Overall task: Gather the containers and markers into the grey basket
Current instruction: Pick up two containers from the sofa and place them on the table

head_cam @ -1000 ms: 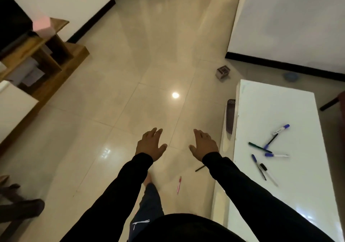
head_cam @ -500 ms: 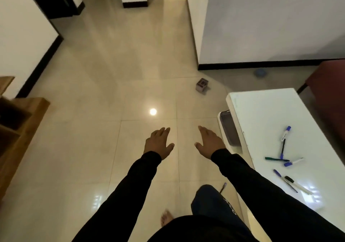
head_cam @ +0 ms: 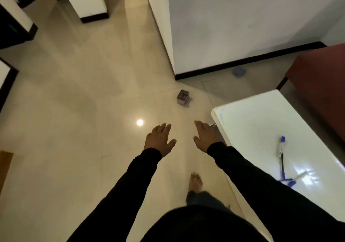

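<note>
Both hands are held out in front of the body, above the floor, and they hold nothing. The left hand (head_cam: 160, 141) has its fingers (head_cam: 164, 127) straight and a little spread, so they are released. The right hand (head_cam: 205, 136) is the same, palm down, fingers loose and grasping nothing. I think the hands are kept free and forward like this because the person is walking, one bare foot (head_cam: 195, 181) is in front, and is preparing to pick something up.

The grey basket (head_cam: 214, 127) is just beside the near corner of the white surface (head_cam: 261, 129), low at its side. Only a small dark mesh part shows behind the right hand, so I cannot tell if anything is inside it.

One small container (head_cam: 183, 97) stands on the floor (head_cam: 74, 129), well apart from the hands and near the corner of the wall. It looks boxy, with compartments, but it is too small to tell more. It is probably the next thing to collect, since the hands point toward that direction.

The markers (head_cam: 282, 148) lie on the white surface to the right, loose and in different directions; some more are near the right sleeve. They are not in the basket yet. A small blue object (head_cam: 238, 72) lies on the floor by the wall; what it is I cannot tell.
</note>
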